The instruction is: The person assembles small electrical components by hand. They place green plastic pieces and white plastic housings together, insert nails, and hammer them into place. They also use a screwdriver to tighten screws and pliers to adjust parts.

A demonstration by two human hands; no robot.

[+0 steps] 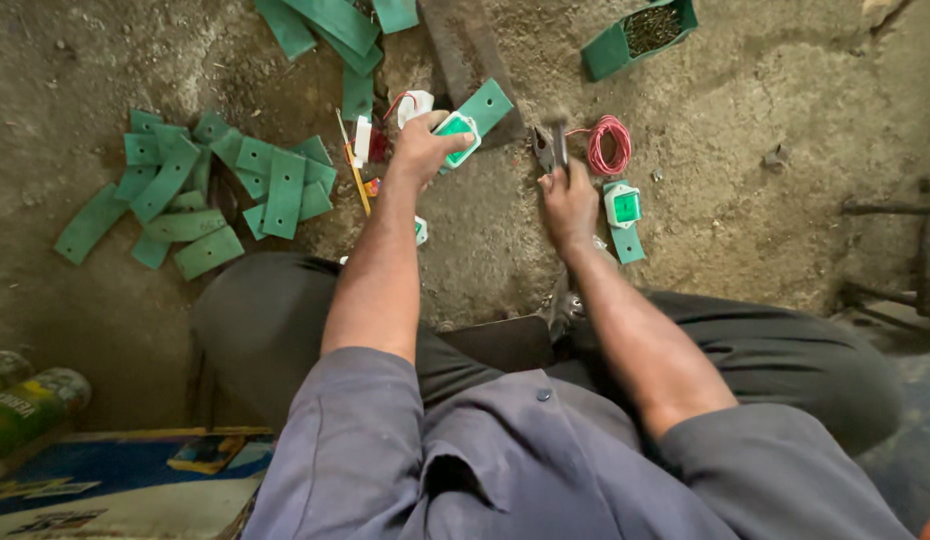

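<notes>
Sitting on the floor (745, 200) with my legs folded, I have both hands out in front of me. My left hand (420, 150) is clenched around a small white switch (457, 138) with a green face, thumb across its front, pressing it against a green strip (485, 106) that lies under it on the floor. My right hand (570, 205) is closed around the handle of a hammer (557, 145), whose dark head is raised just right of the switch, blurred and close beside a pair of pliers (541, 148).

Just right of the hammer lies a coil of red wire (609, 145). Below the coil, near my right hand, a second switch (623, 205) sits on another green strip (628, 243). A green box (607, 50) of small dark nails stands further off, up and to the right.

Left of my left hand are small white parts (363, 138) with red wire and a yellow pencil (357, 180). Well to the left lies a loose pile of green strips (215, 185), and more strips (335, 25) lie at the top edge.
</notes>
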